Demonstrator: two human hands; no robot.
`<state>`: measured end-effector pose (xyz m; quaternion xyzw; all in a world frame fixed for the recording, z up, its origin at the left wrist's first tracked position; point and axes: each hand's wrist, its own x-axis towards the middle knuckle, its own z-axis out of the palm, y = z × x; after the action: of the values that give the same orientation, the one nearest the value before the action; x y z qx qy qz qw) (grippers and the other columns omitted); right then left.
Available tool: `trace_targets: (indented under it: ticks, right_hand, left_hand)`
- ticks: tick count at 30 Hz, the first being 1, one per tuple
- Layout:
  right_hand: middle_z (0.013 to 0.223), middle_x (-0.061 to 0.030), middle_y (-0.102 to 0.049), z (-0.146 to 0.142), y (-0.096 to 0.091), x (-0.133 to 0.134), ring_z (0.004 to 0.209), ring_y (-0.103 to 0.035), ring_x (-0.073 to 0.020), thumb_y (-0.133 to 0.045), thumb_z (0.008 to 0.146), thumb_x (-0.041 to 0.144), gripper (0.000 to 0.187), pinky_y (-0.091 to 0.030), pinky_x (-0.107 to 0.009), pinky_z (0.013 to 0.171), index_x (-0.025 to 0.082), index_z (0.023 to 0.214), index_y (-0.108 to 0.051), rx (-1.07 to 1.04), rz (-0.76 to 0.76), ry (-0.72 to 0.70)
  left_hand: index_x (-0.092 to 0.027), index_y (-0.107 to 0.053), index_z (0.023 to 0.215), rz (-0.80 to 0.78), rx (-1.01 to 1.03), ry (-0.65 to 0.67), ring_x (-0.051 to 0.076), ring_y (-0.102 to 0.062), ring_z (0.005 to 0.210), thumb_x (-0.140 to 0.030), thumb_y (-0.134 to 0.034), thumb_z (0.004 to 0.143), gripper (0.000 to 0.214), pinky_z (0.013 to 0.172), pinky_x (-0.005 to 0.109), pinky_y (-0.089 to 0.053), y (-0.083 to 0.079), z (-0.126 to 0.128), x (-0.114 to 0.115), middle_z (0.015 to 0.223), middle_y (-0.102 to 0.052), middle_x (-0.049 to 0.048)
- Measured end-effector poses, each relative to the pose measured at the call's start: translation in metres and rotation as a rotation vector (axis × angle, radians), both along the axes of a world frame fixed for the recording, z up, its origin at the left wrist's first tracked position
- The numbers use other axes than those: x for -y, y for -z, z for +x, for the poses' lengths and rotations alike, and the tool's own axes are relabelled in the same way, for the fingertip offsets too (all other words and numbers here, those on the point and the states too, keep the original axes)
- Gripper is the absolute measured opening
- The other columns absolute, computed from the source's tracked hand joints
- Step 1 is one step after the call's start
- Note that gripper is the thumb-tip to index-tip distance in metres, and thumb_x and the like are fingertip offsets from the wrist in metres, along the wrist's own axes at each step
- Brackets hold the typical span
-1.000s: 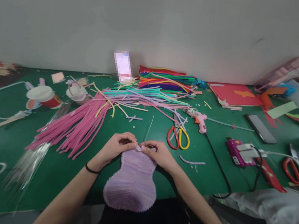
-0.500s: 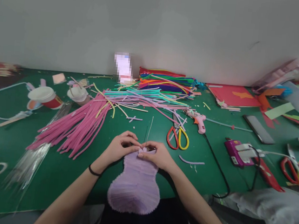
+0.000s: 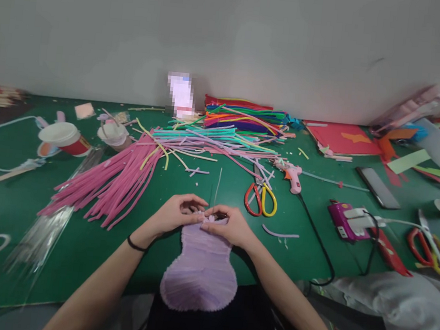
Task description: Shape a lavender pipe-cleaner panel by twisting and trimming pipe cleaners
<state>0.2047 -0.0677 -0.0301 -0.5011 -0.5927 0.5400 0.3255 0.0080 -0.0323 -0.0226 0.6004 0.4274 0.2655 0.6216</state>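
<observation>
A lilac figure-eight-shaped piece built from rows of pipe cleaners [image 3: 202, 272] hangs over the table's near edge, its wide end above my lap. My left hand [image 3: 178, 214] pinches its top edge from the left. From the right, my right hand [image 3: 229, 225] grips the same edge, thumb in front and fingers behind. Between the fingertips is a small lilac bunched bit. A thin pale stem [image 3: 216, 188] sticks up behind the hands; where it joins is hidden.
Scissors [image 3: 261, 200] and a pink glue gun [image 3: 292, 177] lie right of the hands. Pink pipe cleaners [image 3: 113, 180] spread to the left, with paper cups [image 3: 65, 137] beyond. A purple power adapter [image 3: 349, 221] with cables sits to the right, near a person's grey-clothed part [image 3: 397, 301].
The view has shifted slightly. Both hands keep their hold on the lilac piece's top edge, with the fingers moved a little.
</observation>
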Motion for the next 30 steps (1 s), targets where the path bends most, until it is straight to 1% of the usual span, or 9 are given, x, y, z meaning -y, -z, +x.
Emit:
trace_targets:
  ticks: [2,6,10,14,18,22,25,27,30]
  right_hand:
    - [0.079,-0.0007,-0.069,0.0001,-0.0004,0.0006,0.071,-0.058,-0.0139,-0.079,0.064,0.037,0.033,-0.045,-0.026,0.070,0.017,0.090,-0.071,0.006,0.006,-0.005]
    - [0.081,-0.0009,-0.069,-0.0001,0.0008,0.0019,0.072,-0.057,-0.0138,-0.079,0.064,0.036,0.034,-0.045,-0.026,0.070,0.017,0.091,-0.071,-0.005,0.019,-0.023]
    - [0.086,-0.0019,-0.069,0.0004,0.0024,0.0021,0.077,-0.059,-0.0148,-0.079,0.065,0.036,0.036,-0.046,-0.027,0.074,0.017,0.095,-0.070,-0.034,0.042,-0.051]
    - [0.090,-0.0021,-0.070,0.0007,0.0018,0.0010,0.080,-0.059,-0.0156,-0.078,0.067,0.036,0.038,-0.047,-0.028,0.078,0.019,0.100,-0.070,-0.041,0.059,-0.060]
    - [0.087,-0.0020,-0.069,-0.0001,0.0001,0.0005,0.078,-0.060,-0.0148,-0.077,0.067,0.033,0.041,-0.047,-0.028,0.077,0.018,0.104,-0.067,-0.123,0.002,-0.007]
    - [0.079,0.0000,-0.065,0.0009,-0.0020,0.0003,0.070,-0.055,-0.0123,-0.075,0.070,0.036,0.032,-0.044,-0.026,0.070,0.018,0.095,-0.067,-0.149,-0.039,0.032]
    - [0.076,0.0010,-0.062,0.0022,-0.0017,-0.0003,0.067,-0.051,-0.0115,-0.074,0.071,0.035,0.028,-0.041,-0.025,0.068,0.017,0.090,-0.066,-0.135,-0.048,0.046]
    - [0.074,0.0015,-0.060,0.0028,-0.0005,-0.0008,0.066,-0.049,-0.0110,-0.074,0.070,0.034,0.026,-0.040,-0.024,0.065,0.017,0.088,-0.065,-0.139,-0.060,0.059]
    - [0.070,0.0030,-0.057,0.0038,0.0008,-0.0014,0.062,-0.047,-0.0101,-0.075,0.068,0.034,0.025,-0.038,-0.023,0.061,0.018,0.083,-0.063,-0.184,-0.094,0.076]
  left_hand:
    - [-0.015,-0.069,0.096,-0.050,0.018,0.023,0.019,-0.064,0.081,-0.031,-0.078,0.067,0.035,0.076,0.030,-0.048,-0.0008,0.0007,0.0009,0.086,-0.071,0.0068]
    - [-0.013,-0.066,0.095,-0.146,0.028,0.058,0.017,-0.063,0.075,-0.030,-0.076,0.068,0.034,0.069,0.028,-0.047,-0.0029,0.0008,0.0019,0.080,-0.070,0.0064]
    - [-0.014,-0.064,0.094,-0.197,0.051,0.070,0.017,-0.063,0.074,-0.027,-0.076,0.067,0.032,0.067,0.027,-0.045,-0.0048,0.0012,0.0023,0.080,-0.071,0.0061]
    - [-0.015,-0.066,0.091,-0.163,0.011,0.013,0.019,-0.064,0.079,-0.028,-0.072,0.069,0.026,0.072,0.029,-0.046,-0.0067,0.0039,0.0033,0.084,-0.071,0.0060]
    - [-0.017,-0.068,0.092,-0.117,0.000,-0.025,0.020,-0.065,0.083,-0.031,-0.070,0.071,0.025,0.075,0.029,-0.047,-0.0066,0.0052,0.0045,0.087,-0.071,0.0052]
    - [-0.017,-0.070,0.091,-0.102,-0.015,-0.009,0.018,-0.062,0.077,-0.039,-0.069,0.075,0.027,0.068,0.026,-0.046,-0.0049,0.0037,0.0054,0.084,-0.071,0.0044]
    - [-0.016,-0.070,0.084,-0.089,-0.027,-0.051,0.017,-0.059,0.074,-0.044,-0.063,0.080,0.029,0.065,0.024,-0.044,-0.0038,0.0030,0.0054,0.080,-0.069,0.0041]
    - [-0.015,-0.070,0.080,-0.080,-0.020,-0.081,0.016,-0.058,0.074,-0.043,-0.062,0.082,0.029,0.065,0.024,-0.043,-0.0035,0.0032,0.0052,0.079,-0.068,0.0037]
    - [-0.015,-0.069,0.078,-0.074,-0.015,-0.092,0.015,-0.055,0.070,-0.040,-0.066,0.078,0.025,0.063,0.023,-0.041,-0.0035,0.0038,0.0048,0.074,-0.065,0.0021]
